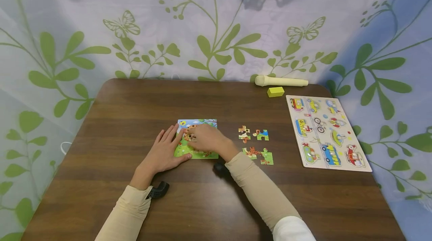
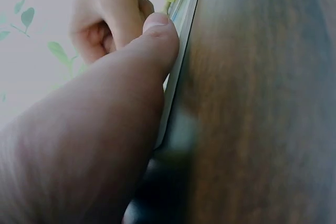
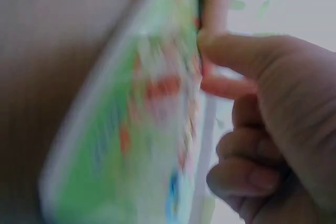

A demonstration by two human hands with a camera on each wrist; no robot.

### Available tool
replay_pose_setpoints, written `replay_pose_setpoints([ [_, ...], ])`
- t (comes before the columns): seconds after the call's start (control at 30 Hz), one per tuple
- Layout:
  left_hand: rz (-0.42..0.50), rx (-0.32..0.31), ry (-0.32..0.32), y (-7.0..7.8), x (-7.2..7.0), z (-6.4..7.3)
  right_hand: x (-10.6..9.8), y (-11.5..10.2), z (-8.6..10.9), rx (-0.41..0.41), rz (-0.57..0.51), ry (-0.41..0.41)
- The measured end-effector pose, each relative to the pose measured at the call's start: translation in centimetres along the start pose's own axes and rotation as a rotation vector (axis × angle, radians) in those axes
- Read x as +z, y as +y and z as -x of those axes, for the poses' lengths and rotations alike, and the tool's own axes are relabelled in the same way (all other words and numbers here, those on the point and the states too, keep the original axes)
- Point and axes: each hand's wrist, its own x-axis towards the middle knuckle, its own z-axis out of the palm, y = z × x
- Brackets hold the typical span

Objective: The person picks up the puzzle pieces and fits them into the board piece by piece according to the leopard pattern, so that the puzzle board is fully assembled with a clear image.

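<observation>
A jigsaw puzzle board [image 1: 213, 155] with a green and blue picture lies on the table. My left hand [image 1: 165, 151] rests along its left side, fingers straight and spread, thumb at the near edge. Over the board's middle is my right hand [image 1: 206, 137]; its thumb and index finger pinch at a puzzle piece on the picture, mostly hidden by the fingers. In the right wrist view the other fingers of the right hand [image 3: 273, 108] are curled under, and the board [image 3: 100, 156] is blurred. The left thumb [image 2: 152, 51] lies against the board's edge in the left wrist view.
Several loose puzzle pieces, among them a green one [image 1: 267, 157] and a blue one [image 1: 261, 134], lie right of the board. Farther right is a wooden vehicle puzzle [image 1: 318, 141]. A yellow block [image 1: 275, 92] and a cream microphone-shaped stick [image 1: 283, 81] lie at the back edge.
</observation>
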Motion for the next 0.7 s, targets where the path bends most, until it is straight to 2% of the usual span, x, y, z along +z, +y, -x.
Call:
replay_pose_setpoints([
  [0.1, -0.004, 0.000, -0.010, 0.1, -0.1, -0.1, -1.2, 2.9, 2.2, 0.069, -0.133, 0.026],
  [0.2, -0.012, -0.014, -0.009, 0.0, -0.1, -0.1, -2.4, 6.7, 5.3, 0.160, -0.258, 0.073],
  [0.27, -0.016, -0.024, -0.006, -0.1, -0.1, 0.0, -2.8, 9.2, 7.4, 0.222, -0.300, 0.087],
  [0.37, -0.014, -0.025, 0.003, -0.3, 0.0, 0.1, -3.1, 12.2, 10.0, 0.287, -0.299, 0.072],
  [0.43, -0.012, -0.023, 0.008, -0.4, 0.0, 0.0, -3.2, 13.4, 11.1, 0.309, -0.264, 0.050],
  [0.57, -0.009, -0.019, 0.010, -0.3, 0.0, 0.0, -3.1, 14.3, 11.9, 0.325, -0.198, 0.000],
  [0.7, 0.006, -0.016, -0.003, -0.1, 0.1, -0.1, -3.0, 14.1, 12.2, 0.310, -0.145, -0.018],
])
